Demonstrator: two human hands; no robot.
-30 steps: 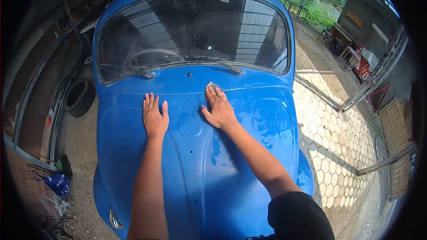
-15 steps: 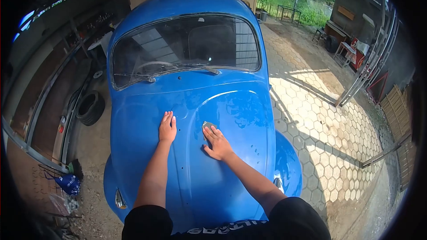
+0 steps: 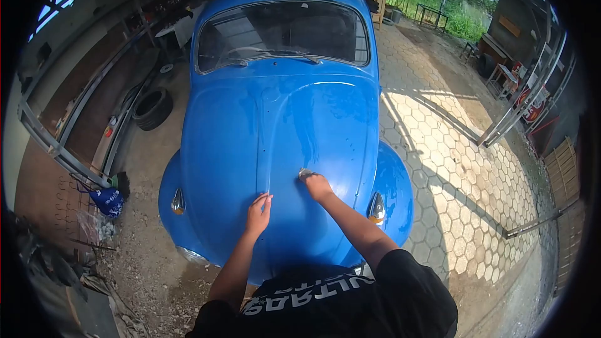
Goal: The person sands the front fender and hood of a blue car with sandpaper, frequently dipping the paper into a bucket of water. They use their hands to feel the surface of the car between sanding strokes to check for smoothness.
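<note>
Landmark: the centre ridge (image 3: 264, 134) of the blue hood (image 3: 219, 131). From the head camera I had the small grey pad (image 3: 304, 173) flat or nearly flat on the hood, on the right side of that ridge. It sat at the fingertips of my right hand (image 3: 317, 187), just past them on the windshield (image 3: 282, 34) side, so the right was clearly the nearer hand. The left hand (image 3: 257, 214) was down by the ridge, mostly on its left side, fingertips close to its line; from there the pad lay up and across to the right. Long axis of the pad: couldn't tell, too small and partly covered.

Right hand: fingers curled in, narrow, gripping the pad. Left hand: fingers close together and pointing up along the ridge, apparently touching the paint (palm hidden, so I couldn't say if anything was in it).

Around them, wet-looking patches (image 3: 341, 107) showed right of the ridge, farther toward the windshield. A loose tyre (image 3: 152, 109) lay on the ground, well off to the ridge's left.
</note>
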